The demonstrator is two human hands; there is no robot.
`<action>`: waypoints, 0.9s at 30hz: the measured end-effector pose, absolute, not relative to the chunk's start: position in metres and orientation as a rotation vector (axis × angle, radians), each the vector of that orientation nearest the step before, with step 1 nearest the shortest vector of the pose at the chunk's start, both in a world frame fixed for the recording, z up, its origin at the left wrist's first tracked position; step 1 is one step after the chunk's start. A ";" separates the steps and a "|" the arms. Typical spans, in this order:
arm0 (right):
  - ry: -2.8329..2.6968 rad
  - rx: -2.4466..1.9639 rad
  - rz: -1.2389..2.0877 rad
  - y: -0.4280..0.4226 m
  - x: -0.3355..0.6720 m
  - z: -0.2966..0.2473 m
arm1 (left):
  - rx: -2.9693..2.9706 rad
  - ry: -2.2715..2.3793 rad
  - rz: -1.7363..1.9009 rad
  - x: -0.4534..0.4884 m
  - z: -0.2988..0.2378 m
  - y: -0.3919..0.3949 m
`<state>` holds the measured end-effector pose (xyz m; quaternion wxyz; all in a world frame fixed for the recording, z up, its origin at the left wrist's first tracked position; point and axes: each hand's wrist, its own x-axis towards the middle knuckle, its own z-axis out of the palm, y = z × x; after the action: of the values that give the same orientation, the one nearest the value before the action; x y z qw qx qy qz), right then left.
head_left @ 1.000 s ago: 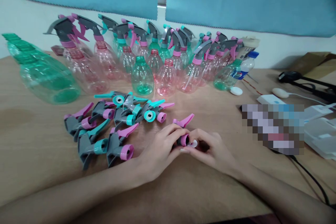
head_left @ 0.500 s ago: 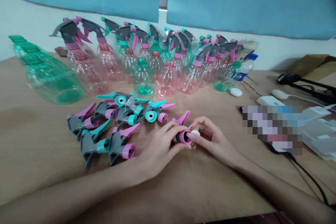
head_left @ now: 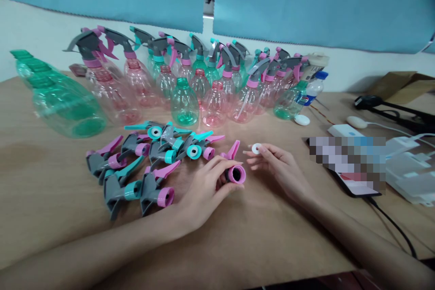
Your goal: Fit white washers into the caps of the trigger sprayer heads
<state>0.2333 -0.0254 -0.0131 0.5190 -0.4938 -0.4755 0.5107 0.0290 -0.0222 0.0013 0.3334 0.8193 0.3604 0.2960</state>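
Note:
My left hand (head_left: 205, 190) is closed round a grey spray head with a pink collar (head_left: 234, 173), its open collar facing me and its pink trigger pointing up and away. My right hand (head_left: 280, 170) pinches a small white ring-shaped gasket (head_left: 256, 148) between thumb and fingertips, a little to the right of and beyond the collar, apart from it. Both forearms rest on the wooden table (head_left: 238, 235).
A pile of loose grey spray heads with pink and teal collars (head_left: 149, 163) lies left of my hands. Behind stand several pink and green bottles (head_left: 204, 90), some with heads fitted; nested green bottles (head_left: 57, 99) lie far left. White boxes, cables and a blurred item (head_left: 350, 158) sit right.
My right hand has drawn the white gasket out of the pink collar and moved it right and away. My left hand keeps hold of the spray head.

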 end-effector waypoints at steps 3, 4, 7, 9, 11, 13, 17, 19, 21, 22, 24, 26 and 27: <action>-1.210 -1.218 1.165 -0.028 0.231 -0.009 | 2.147 0.955 0.781 0.029 0.001 -0.022; -1.242 -1.228 1.149 -0.029 0.230 -0.007 | 2.147 0.956 0.782 0.029 0.001 -0.022; -1.317 -1.221 1.139 -0.033 0.229 -0.003 | 2.145 0.953 0.778 0.029 0.000 -0.023; -1.340 -1.184 1.157 -0.034 0.229 -0.001 | 2.146 0.948 0.777 0.029 0.000 -0.023; -1.362 -1.155 1.179 -0.035 0.229 0.000 | 2.153 0.941 0.778 0.029 0.000 -0.023; -1.387 -1.153 1.195 -0.035 0.229 -0.001 | 2.162 0.931 0.782 0.029 0.000 -0.022; -1.411 -1.137 1.259 -0.035 0.227 -0.005 | 2.183 0.889 0.788 0.030 0.001 -0.022; -1.370 -1.117 1.307 -0.036 0.226 -0.007 | 2.196 0.876 0.797 0.030 0.001 -0.022; -1.337 -1.096 1.340 -0.038 0.224 -0.007 | 2.204 0.876 0.809 0.030 0.001 -0.022; -1.337 -1.086 1.350 -0.039 0.223 -0.007 | 2.206 0.878 0.811 0.030 0.001 -0.022; -1.361 -1.074 1.359 -0.041 0.222 -0.006 | 2.214 0.883 0.807 0.031 0.000 -0.022; -1.396 -1.075 1.361 -0.043 0.221 -0.006 | 2.228 0.888 0.794 0.031 -0.001 -0.022; -1.415 -1.077 1.363 -0.043 0.221 -0.007 | 2.236 0.889 0.786 0.031 -0.001 -0.022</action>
<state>0.2209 -0.0434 -0.0065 0.4354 -0.4325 -0.5686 0.5477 0.0309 -0.0218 -0.0013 0.3002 0.8426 0.3351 0.2961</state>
